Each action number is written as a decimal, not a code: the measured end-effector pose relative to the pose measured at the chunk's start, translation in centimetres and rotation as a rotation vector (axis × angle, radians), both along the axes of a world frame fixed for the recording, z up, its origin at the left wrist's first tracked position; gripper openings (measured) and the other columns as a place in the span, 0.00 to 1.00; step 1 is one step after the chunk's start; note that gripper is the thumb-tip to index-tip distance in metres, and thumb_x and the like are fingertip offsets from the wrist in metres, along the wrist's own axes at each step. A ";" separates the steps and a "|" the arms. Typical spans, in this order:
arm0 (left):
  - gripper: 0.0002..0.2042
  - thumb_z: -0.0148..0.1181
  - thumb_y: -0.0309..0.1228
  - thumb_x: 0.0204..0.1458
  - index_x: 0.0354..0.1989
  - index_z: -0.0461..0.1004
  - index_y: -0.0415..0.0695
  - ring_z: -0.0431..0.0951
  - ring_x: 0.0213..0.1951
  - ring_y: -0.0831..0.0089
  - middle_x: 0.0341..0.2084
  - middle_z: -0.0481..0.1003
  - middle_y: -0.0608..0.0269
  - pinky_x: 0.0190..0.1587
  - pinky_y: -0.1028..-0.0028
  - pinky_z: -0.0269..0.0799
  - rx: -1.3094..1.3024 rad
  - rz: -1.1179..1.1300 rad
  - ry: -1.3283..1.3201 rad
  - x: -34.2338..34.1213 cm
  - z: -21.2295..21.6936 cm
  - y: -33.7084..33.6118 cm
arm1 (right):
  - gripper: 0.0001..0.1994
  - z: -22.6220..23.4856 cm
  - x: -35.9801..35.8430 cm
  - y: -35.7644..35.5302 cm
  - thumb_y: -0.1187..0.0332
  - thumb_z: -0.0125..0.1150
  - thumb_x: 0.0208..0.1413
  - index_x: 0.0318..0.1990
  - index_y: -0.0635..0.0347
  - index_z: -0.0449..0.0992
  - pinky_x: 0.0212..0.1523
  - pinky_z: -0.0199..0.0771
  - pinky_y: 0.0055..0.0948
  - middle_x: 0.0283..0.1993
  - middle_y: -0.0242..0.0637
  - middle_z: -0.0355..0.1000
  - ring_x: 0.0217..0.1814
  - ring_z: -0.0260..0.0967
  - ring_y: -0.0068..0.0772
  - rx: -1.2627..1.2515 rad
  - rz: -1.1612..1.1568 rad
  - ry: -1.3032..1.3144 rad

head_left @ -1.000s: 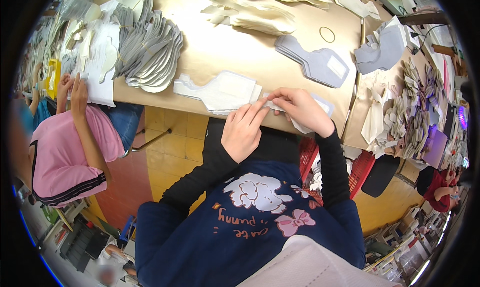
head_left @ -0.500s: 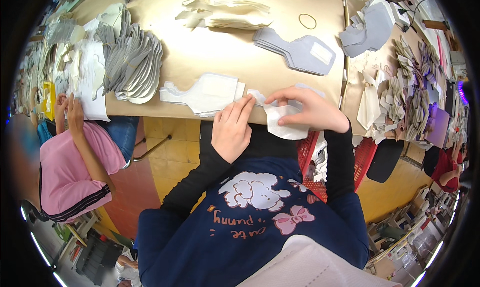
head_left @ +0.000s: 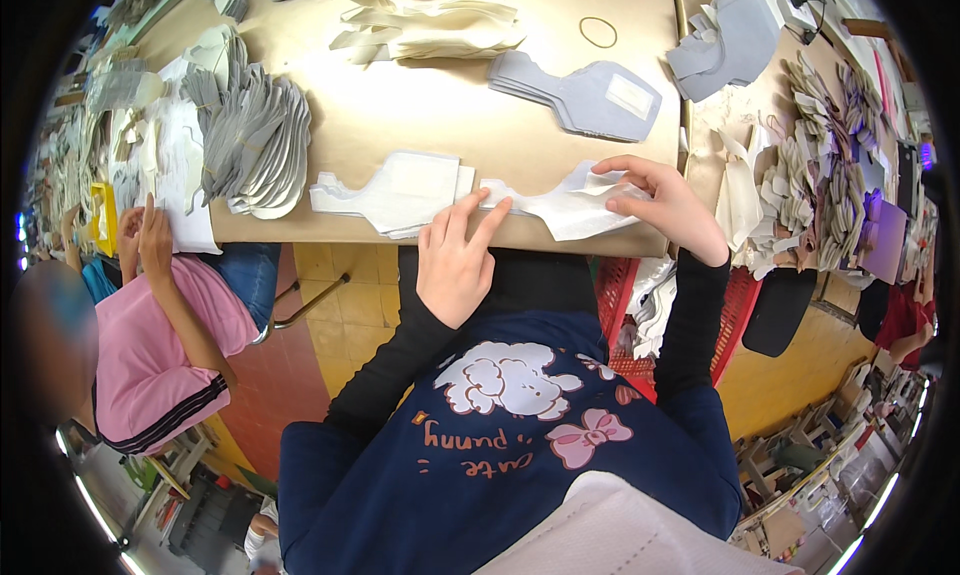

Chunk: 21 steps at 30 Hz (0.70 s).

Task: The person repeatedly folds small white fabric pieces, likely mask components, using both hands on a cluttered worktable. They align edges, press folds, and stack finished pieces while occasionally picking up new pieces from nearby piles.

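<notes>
A white, thin cut piece (head_left: 575, 205) with a narrow left end and a wide right end lies along the table's near edge. The index and middle fingers of my left hand (head_left: 458, 265) are stretched out and parted, pressing near its narrow end. Over the wide end is my right hand (head_left: 672, 210), thumb and fingertips apart and touching the sheet. Just left of these, a small stack of similar white and grey pieces (head_left: 400, 190) lies partly beside my left fingers. What lies under the white piece is mostly hidden.
Grey cut pieces (head_left: 605, 100) with a pale label lie farther back, near a rubber band (head_left: 599, 32). Cream pieces (head_left: 430, 30) and a fanned grey bundle (head_left: 265, 145) are also on the table. A person in pink (head_left: 165, 350) works at left. A red basket (head_left: 730, 325) stands below the edge.
The white piece, curled up in my right hand before, now lies spread flat. My right hand has moved to the right and its fingers have parted; my left fingers have spread.
</notes>
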<state>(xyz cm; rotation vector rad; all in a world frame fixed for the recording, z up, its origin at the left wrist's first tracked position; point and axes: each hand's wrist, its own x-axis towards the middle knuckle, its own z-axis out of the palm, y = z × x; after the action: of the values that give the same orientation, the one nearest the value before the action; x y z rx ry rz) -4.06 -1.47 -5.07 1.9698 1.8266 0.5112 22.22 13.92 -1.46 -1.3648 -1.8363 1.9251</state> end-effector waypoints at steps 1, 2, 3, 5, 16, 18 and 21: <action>0.35 0.57 0.18 0.44 0.66 0.71 0.56 0.67 0.59 0.56 0.63 0.66 0.60 0.60 0.58 0.62 -0.008 -0.007 0.015 0.1 0.0 0.0 | 0.21 -0.2 0.1 0.0 0.76 0.65 0.56 0.58 0.62 0.76 0.50 0.69 0.22 0.44 0.30 0.76 0.43 0.69 0.18 0.022 -0.010 -0.015; 0.35 0.57 0.18 0.44 0.66 0.71 0.58 0.66 0.59 0.55 0.63 0.66 0.60 0.60 0.58 0.62 -0.010 -0.012 0.028 0.1 0.0 0.0 | 0.20 -0.3 0.1 -0.1 0.76 0.66 0.56 0.58 0.62 0.76 0.50 0.69 0.22 0.44 0.30 0.76 0.43 0.69 0.18 0.022 -0.016 -0.048; 0.36 0.57 0.18 0.44 0.66 0.71 0.59 0.66 0.59 0.55 0.63 0.65 0.60 0.60 0.57 0.61 -0.020 -0.016 0.042 0.2 0.1 0.1 | 0.20 -0.5 0.1 -0.1 0.75 0.66 0.56 0.58 0.62 0.76 0.51 0.68 0.22 0.44 0.30 0.76 0.44 0.69 0.18 0.035 -0.013 -0.069; 0.36 0.56 0.18 0.43 0.66 0.71 0.60 0.65 0.60 0.54 0.64 0.65 0.60 0.61 0.56 0.61 -0.028 -0.020 0.063 0.3 0.2 0.1 | 0.20 -0.6 0.1 0.0 0.75 0.66 0.57 0.57 0.62 0.76 0.50 0.69 0.23 0.44 0.31 0.77 0.44 0.69 0.18 0.070 -0.016 -0.078; 0.27 0.65 0.29 0.53 0.64 0.71 0.46 0.68 0.63 0.55 0.63 0.69 0.59 0.64 0.58 0.62 0.016 -0.087 -0.178 1.4 0.2 1.2 | 0.21 -1.2 0.0 0.4 0.74 0.65 0.54 0.57 0.63 0.77 0.59 0.71 0.32 0.52 0.43 0.79 0.54 0.75 0.36 0.127 0.012 -0.090; 0.26 0.66 0.31 0.55 0.64 0.71 0.45 0.70 0.62 0.55 0.62 0.70 0.59 0.64 0.58 0.63 0.029 -0.094 -0.175 1.5 -0.1 1.4 | 0.21 -1.3 0.0 0.5 0.74 0.65 0.54 0.57 0.63 0.77 0.59 0.71 0.32 0.52 0.44 0.79 0.55 0.76 0.37 0.127 0.024 -0.096; 0.26 0.65 0.33 0.55 0.64 0.72 0.45 0.71 0.61 0.57 0.61 0.71 0.59 0.62 0.59 0.65 0.037 -0.117 -0.107 1.5 -0.3 1.5 | 0.21 -1.3 -0.1 0.5 0.73 0.65 0.54 0.56 0.64 0.76 0.59 0.71 0.33 0.53 0.45 0.79 0.55 0.76 0.39 0.144 0.026 -0.093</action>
<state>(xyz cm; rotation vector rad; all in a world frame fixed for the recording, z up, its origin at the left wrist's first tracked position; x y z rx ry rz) -2.60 0.04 -5.40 2.0184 1.6383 0.6052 22.15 14.43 -2.73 -1.4130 -2.0016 1.7293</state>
